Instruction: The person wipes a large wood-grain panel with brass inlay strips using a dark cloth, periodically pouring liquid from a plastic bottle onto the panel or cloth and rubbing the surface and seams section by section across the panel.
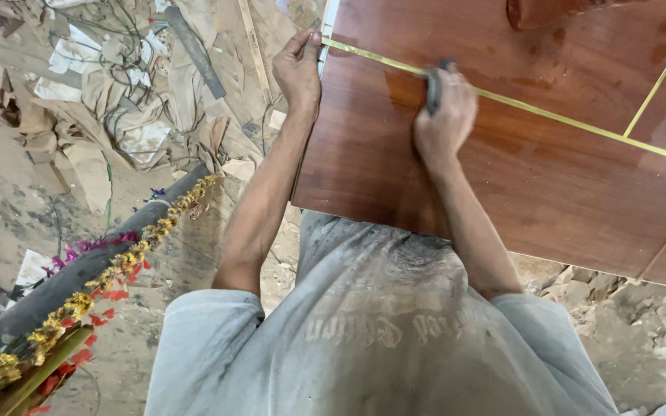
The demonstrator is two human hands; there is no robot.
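Pressing my left hand (298,68) against the left edge of the wooden panel (502,185), I pinch the end of the brass inlay strip (549,114) at upper centre of the frame, fingers narrow. My right hand (445,115) is closed around a small dark tool (432,88) set on the strip, just right of the left hand. The reddish-brown panel fills the upper right; a second brass strip (660,77) meets the first near the right edge. Torn cardboard scraps (117,100) cover the floor at upper left. A dark pole wrapped in a gold garland (117,270) crosses lower left.
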